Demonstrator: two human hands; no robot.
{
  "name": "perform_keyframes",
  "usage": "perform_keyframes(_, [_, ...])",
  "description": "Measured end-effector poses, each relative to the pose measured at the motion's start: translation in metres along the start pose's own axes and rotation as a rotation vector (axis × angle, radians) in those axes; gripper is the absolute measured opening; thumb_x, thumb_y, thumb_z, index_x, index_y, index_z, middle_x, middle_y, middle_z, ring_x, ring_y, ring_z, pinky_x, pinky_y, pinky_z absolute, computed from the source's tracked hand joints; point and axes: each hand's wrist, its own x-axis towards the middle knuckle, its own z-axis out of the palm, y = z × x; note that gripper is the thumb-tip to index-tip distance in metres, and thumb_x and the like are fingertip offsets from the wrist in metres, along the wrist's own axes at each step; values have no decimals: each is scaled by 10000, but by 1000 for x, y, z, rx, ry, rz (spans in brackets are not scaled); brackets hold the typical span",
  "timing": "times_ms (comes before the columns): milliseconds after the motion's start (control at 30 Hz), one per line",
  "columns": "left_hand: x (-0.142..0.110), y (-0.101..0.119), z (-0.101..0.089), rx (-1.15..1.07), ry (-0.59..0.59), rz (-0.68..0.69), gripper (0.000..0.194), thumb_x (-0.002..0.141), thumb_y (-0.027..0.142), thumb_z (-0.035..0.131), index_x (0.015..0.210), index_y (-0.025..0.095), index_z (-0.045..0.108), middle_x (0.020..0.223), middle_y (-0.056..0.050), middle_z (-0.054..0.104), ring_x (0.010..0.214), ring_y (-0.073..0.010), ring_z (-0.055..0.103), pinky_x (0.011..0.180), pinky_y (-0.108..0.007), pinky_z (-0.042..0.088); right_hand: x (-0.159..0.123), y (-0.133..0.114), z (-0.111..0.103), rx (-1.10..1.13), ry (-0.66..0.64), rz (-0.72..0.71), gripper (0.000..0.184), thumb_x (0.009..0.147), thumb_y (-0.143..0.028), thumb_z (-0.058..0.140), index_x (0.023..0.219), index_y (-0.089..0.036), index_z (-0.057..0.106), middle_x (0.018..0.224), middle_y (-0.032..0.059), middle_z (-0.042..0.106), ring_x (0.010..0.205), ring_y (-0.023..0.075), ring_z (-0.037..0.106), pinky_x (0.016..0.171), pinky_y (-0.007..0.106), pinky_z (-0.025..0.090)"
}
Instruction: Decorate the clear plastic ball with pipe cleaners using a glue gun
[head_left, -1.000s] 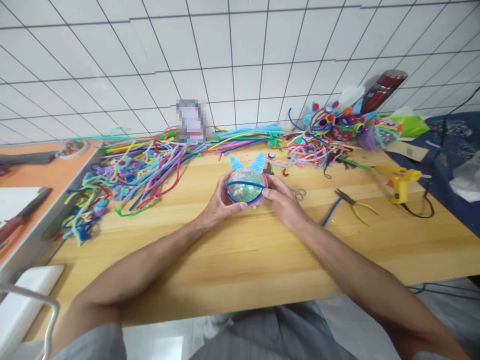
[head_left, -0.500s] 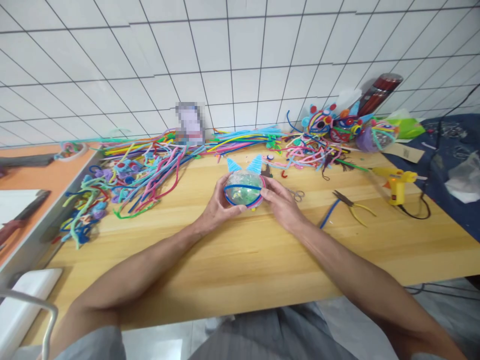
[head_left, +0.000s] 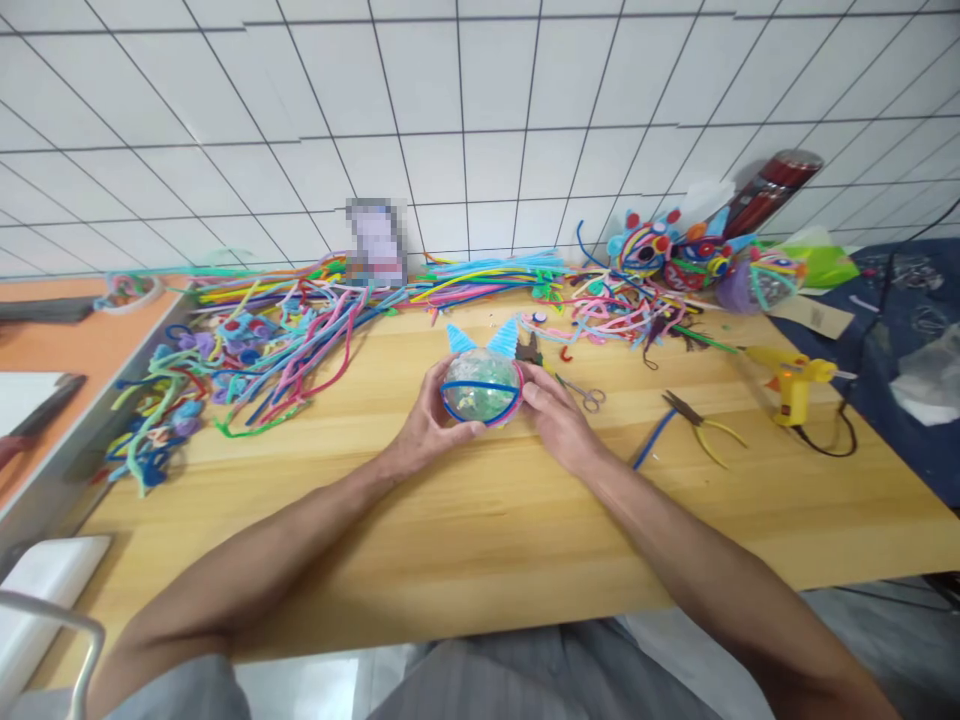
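Observation:
A clear plastic ball point(head_left: 484, 400) with two light-blue ears point(head_left: 504, 338) on top is held between my hands over the middle of the table. A dark-blue pipe cleaner point(head_left: 480, 384) crosses its front, and pink and blue strands run round its lower edge. My left hand point(head_left: 435, 415) curls round the ball's left side, thumb along the bottom. On the other side, the fingers of my right hand point(head_left: 553, 410) press against the rim; some fingertips are hidden behind the ball. Just beyond my right hand lie small scissors point(head_left: 589, 396).
Pliers point(head_left: 697, 420) and a blue pipe cleaner piece point(head_left: 654, 438) lie to the right, near a yellow glue gun point(head_left: 796, 390). Bundles of pipe cleaners point(head_left: 300, 340) spread along the back and left. Decorated balls point(head_left: 645, 245) and a red flask point(head_left: 776, 190) stand at the back right.
The ball sits slightly lower and further left in view, its front tilted a little differently. Both hands keep their hold; the camera view has shifted slightly.

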Motion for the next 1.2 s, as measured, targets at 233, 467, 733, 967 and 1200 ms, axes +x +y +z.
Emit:
perform_keyframes(233, [0, 1, 2, 24, 4, -21, 1001, 744, 500, 929, 1547, 298, 368, 1631, -146, 428, 1530, -359, 440, 1268, -531, 409, 1, 5, -5, -59, 13, -11, 460, 802, -469, 877, 1214, -311, 748, 1285, 5, 770, 1272, 247, 665, 1136, 392, 491])
perform_keyframes(467, [-2, -1, 9, -5, 32, 2, 1013, 742, 541, 922, 1536, 307, 338, 1624, -148, 431, 1501, -351, 476, 1236, -523, 449, 3, 3, -9, -94, -9, -9, 466, 803, -495, 872, 1208, -295, 758, 1293, 18, 770, 1269, 265, 671, 1129, 413, 498])
perform_keyframes(733, [-6, 6, 14, 7, 16, -18, 1006, 789, 501, 902, 1566, 302, 294, 1654, -153, 388, 1519, -342, 463, 1263, -511, 433, -2, 8, -10, -165, 51, 5, 692, 731, -631, 889, 1323, -320, 710, 1390, 44, 726, 1371, 307, 614, 1177, 460, 483])
perform_keyframes(967, [-7, 4, 16, 41, 25, -11, 1015, 785, 478, 909, 1572, 293, 295, 1649, -155, 388, 1528, -347, 452, 1271, -512, 423, -2, 18, -20, -190, 47, 12, 710, 744, -591, 900, 1362, -310, 690, 1441, 56, 697, 1376, 302, 617, 1189, 461, 476])
perform_keyframes(1200, [-6, 3, 17, 35, 36, -12, 1014, 786, 501, 904, 1573, 285, 302, 1637, -161, 407, 1507, -344, 474, 1264, -514, 435, -1, 20, -20, -203, 32, -7, 648, 779, -578, 880, 1347, -319, 705, 1438, 47, 700, 1381, 295, 615, 1191, 444, 475])
